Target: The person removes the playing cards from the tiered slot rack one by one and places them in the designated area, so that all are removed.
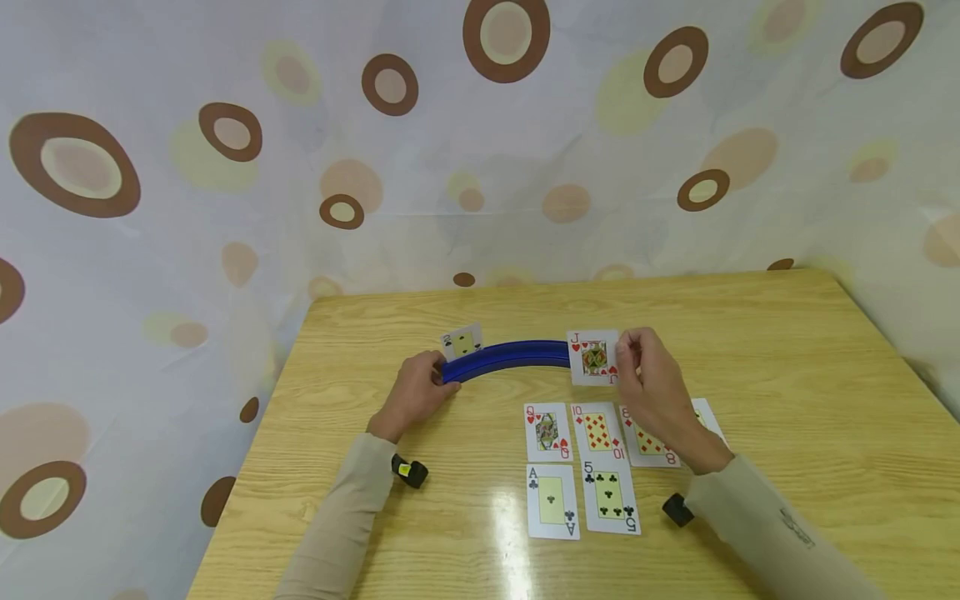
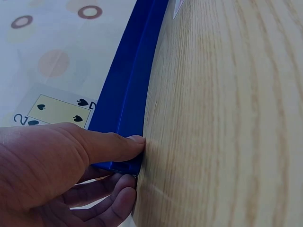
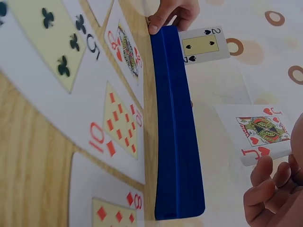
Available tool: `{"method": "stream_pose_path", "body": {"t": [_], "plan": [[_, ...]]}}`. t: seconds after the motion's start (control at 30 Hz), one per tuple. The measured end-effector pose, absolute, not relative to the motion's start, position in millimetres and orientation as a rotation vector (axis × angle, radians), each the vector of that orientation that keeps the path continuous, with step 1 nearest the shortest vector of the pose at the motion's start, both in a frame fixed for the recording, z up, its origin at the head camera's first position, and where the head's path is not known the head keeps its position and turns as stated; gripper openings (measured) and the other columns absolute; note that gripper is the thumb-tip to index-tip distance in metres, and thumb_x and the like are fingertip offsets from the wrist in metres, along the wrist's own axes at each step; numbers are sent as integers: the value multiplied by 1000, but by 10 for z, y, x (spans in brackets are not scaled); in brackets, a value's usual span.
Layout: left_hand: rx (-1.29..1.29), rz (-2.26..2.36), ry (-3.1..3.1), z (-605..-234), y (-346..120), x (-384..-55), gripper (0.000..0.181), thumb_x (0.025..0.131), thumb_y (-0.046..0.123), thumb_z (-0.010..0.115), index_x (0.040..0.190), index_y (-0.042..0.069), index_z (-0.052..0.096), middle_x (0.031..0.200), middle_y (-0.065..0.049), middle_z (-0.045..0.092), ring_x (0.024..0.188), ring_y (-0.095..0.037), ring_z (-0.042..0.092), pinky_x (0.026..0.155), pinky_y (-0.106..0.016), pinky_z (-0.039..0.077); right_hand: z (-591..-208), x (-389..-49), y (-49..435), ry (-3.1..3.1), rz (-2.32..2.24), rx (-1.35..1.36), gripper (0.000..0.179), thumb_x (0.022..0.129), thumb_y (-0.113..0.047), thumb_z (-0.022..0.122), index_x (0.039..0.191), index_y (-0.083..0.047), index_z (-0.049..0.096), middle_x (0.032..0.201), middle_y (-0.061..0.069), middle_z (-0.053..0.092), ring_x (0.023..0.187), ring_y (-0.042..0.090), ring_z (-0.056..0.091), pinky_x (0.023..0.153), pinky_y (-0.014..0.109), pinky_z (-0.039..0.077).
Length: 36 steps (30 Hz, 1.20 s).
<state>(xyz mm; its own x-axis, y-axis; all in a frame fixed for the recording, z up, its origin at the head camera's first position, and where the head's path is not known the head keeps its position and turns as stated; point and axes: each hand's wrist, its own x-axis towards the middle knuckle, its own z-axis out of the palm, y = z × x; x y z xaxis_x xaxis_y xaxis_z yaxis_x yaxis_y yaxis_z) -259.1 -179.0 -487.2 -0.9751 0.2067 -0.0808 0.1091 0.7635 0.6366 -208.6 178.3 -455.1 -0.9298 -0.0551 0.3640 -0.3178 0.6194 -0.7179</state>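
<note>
A curved blue card holder (image 1: 517,353) lies on the wooden table. My left hand (image 1: 416,387) grips its left end, with the thumb on the near side in the left wrist view. Close to that hand, a two of spades (image 1: 462,340) stands in the holder, leaning back. My right hand (image 1: 645,387) pinches a jack of hearts (image 1: 594,358) by its right edge. In the right wrist view the jack (image 3: 260,130) is upright and apart from the holder, its face toward me.
Face up on the table nearer me lie a queen of hearts (image 1: 547,432), ten of diamonds (image 1: 597,429), eight of diamonds (image 1: 648,448), ace of clubs (image 1: 552,502) and five of clubs (image 1: 611,500). Another card (image 1: 708,417) is partly hidden by the right hand. Patterned cloth hangs behind.
</note>
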Motion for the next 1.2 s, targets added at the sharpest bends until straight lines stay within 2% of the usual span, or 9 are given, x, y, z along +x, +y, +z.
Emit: {"method": "stream_pose_path", "body": {"t": [0.63,0.9,1.2], "plan": [[215,1021,2800,-4868,-1787,-2569,36,100,15,81,128,-3,67,117,-17,72,103,-28,70,91,-44,60,-4740,-1805,2048,-2603,1204,182,20,117,-14,45,116,4,55,90,8,53,76,9,44,63,22,39],[226,1022,2801,-4873,-1791,-2570,35,101,15,81,128,-3,67,118,-17,73,102,-27,69,90,-43,60,-4773,-1641,2156,-2715,1180,71,29,120,-20,40,120,5,54,95,12,57,79,13,48,65,22,40],[247,1030,2808,-4885,-1792,-2571,36,101,14,81,128,-5,67,116,-18,72,102,-29,70,90,-44,60,-4839,-1441,2284,-2750,1192,24,32,120,-21,40,120,6,56,96,14,60,78,10,49,64,22,42]]}}
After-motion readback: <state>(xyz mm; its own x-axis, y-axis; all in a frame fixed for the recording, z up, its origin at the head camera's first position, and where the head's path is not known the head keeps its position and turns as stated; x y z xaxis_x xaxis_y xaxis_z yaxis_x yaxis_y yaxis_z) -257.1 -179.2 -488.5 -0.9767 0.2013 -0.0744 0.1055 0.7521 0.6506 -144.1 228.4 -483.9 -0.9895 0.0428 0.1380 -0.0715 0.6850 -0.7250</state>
